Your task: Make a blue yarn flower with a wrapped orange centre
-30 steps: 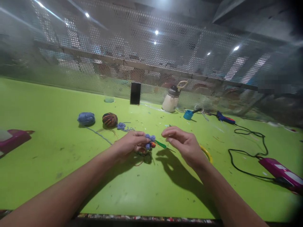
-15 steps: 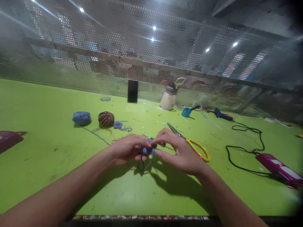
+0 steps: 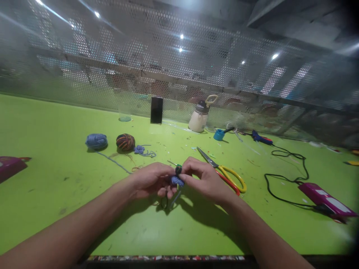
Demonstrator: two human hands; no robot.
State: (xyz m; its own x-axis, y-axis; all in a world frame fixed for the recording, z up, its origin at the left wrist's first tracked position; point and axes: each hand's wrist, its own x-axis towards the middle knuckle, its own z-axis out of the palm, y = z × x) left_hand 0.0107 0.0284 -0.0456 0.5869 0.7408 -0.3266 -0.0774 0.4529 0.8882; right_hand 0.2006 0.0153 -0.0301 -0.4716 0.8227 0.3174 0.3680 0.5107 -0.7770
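Between my two hands is a small crocheted piece [image 3: 177,181] in blue yarn with a dark part on top. My left hand [image 3: 153,180] pinches it from the left side, lower fingers curled beneath. From the right, the thumb and forefinger of my right hand [image 3: 202,179] close on its edge. A thin tool with a green handle [image 3: 178,165] lies just beyond the fingertips; whether a hand touches it I cannot tell. Loose yarn ends [image 3: 174,200] hang below the piece. Scissors [image 3: 224,170] with yellow and red handles lie right beside my right hand.
A blue yarn ball [image 3: 96,141], a multicoloured yarn ball [image 3: 125,142] and a small blue crocheted flower [image 3: 139,150] lie left. Behind stand a phone [image 3: 156,110], a bottle [image 3: 198,118] and a blue pot [image 3: 219,135]. Right are a glue gun [image 3: 261,138] and a purple power strip [image 3: 327,200] with cable.
The crocheted piece has been turned, so its orange centre no longer shows and its side faces me. My right fingers have drawn in closer around it. The view has shifted slightly.
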